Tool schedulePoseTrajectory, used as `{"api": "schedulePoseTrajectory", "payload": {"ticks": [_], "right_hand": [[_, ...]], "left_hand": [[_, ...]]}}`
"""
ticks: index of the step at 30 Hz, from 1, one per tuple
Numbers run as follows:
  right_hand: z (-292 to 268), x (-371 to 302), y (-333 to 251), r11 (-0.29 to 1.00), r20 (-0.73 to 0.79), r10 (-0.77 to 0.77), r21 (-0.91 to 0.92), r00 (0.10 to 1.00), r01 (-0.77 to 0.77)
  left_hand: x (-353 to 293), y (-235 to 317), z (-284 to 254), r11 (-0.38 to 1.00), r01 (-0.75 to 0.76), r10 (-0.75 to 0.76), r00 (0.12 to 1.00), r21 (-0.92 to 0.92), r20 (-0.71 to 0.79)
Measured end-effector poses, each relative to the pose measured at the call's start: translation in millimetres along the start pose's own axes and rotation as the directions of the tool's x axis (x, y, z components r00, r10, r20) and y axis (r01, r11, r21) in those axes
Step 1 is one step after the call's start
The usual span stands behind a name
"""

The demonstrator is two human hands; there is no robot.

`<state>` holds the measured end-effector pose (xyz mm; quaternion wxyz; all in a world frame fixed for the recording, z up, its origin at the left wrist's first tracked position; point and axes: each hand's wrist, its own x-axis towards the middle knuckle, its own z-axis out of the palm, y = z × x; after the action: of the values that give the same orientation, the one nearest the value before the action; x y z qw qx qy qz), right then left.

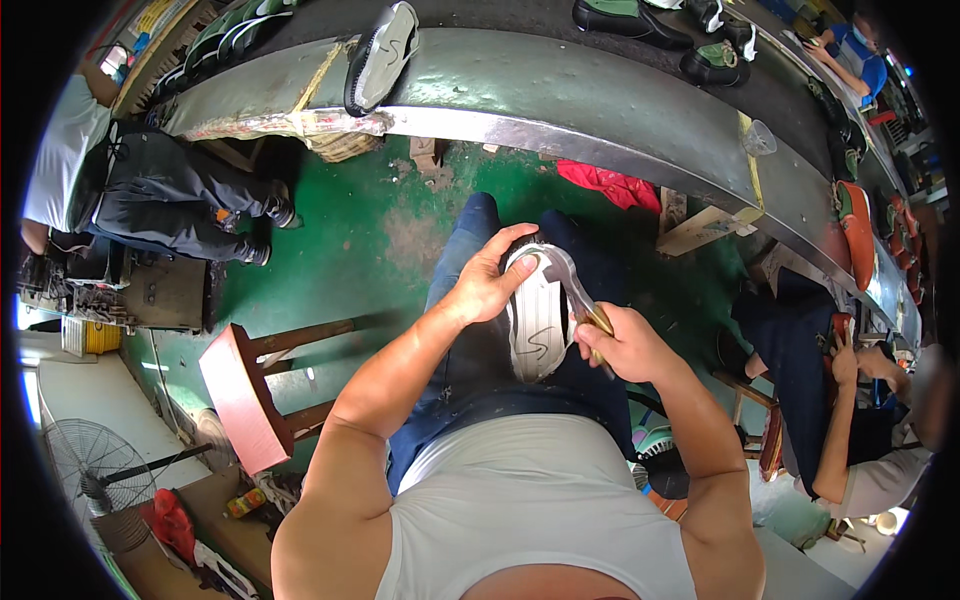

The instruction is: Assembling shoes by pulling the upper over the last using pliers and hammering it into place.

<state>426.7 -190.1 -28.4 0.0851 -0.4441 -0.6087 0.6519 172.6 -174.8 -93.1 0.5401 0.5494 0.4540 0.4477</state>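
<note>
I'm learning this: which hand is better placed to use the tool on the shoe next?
Probably the right hand: it grips the tool beside the shoe; the left hand holds the shoe's far end.

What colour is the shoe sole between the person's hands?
The sole is off-white with a dark curved mark, best seen in the head view.

1. Red-brown wooden stool (238,402), L side, on green painted floor (335,245).
2. Round grey wire-cage fan (95,480), btm L.
3. Crumpled red cloth (612,187) on floor nr long grey metal bench (500,80).
4. Small clear plastic cup (759,138) at bench edge, R side.
</note>
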Motion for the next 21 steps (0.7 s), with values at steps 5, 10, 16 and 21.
{"api": "schedulePoseTrajectory", "payload": {"ticks": [5, 10, 16, 21], "right_hand": [[10, 23, 50, 0.792, -0.266, -0.512, -0.514, 0.817, 0.329], [16, -14, 22, 0.741, -0.290, -0.251, -0.672, 0.923, -0.010], [-14, -25, 20, 0.893, -0.111, -0.147, -0.442, 0.983, 0.083], [4, -32, -3, 0.905, -0.427, -0.418, -0.269, 0.802, 0.328]], "left_hand": [[12, -14, 2, 0.983, 0.023, -0.019, 1.000, -0.181, 0.023], [12, -3, 4, 0.982, 0.024, -0.005, 0.995, -0.189, 0.103], [23, -7, 24, 0.978, 0.075, -0.071, 0.997, -0.194, 0.028], [28, 2, 27, 0.989, 0.045, -0.038, 0.998, -0.140, 0.048]]}}
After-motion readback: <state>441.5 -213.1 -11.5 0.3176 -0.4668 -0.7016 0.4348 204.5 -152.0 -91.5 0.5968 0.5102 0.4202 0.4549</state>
